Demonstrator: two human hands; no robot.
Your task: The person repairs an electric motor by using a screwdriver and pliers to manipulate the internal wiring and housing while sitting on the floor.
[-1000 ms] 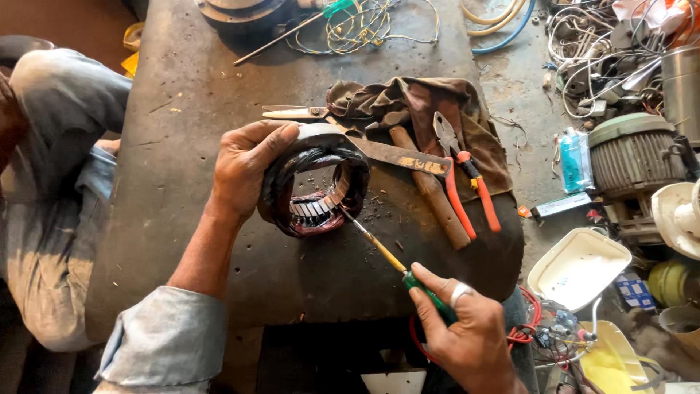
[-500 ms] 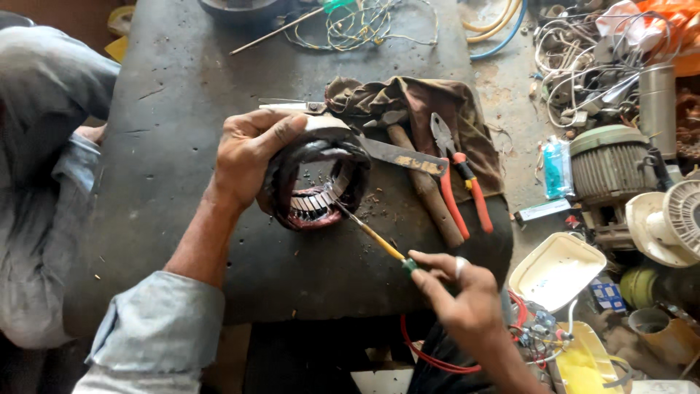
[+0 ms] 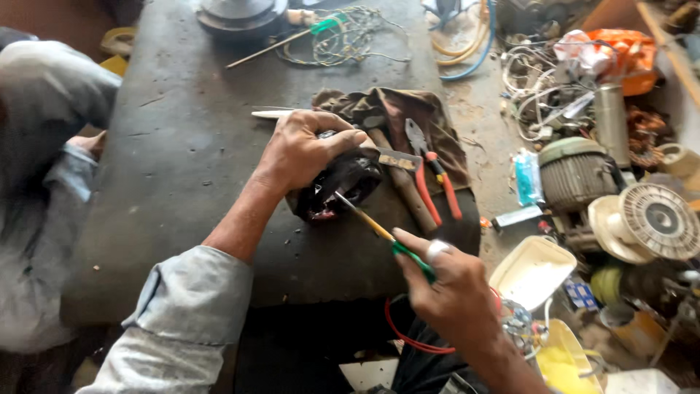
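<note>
My left hand [image 3: 302,149] grips a dark ring-shaped motor stator [image 3: 341,186] from above and holds it tilted on its edge on the dark metal table [image 3: 182,153]. My right hand [image 3: 452,288] holds a screwdriver [image 3: 379,230] with a yellow shaft and green handle. Its tip reaches into the stator's opening. Just right of the stator, red-handled pliers [image 3: 434,179] and a wooden-handled tool [image 3: 401,182] lie on a brown cloth [image 3: 408,109].
Another person in grey clothes [image 3: 36,182] sits at the table's left. Wires and a second green-handled screwdriver [image 3: 292,36] lie at the far end. On the floor to the right are a ribbed motor housing [image 3: 576,171], a white fan part [image 3: 656,219], a white tray [image 3: 532,270] and clutter.
My left hand has tipped the stator up from lying flat onto its edge. The screwdriver tip stays in its opening. The view has shifted left and closer.
</note>
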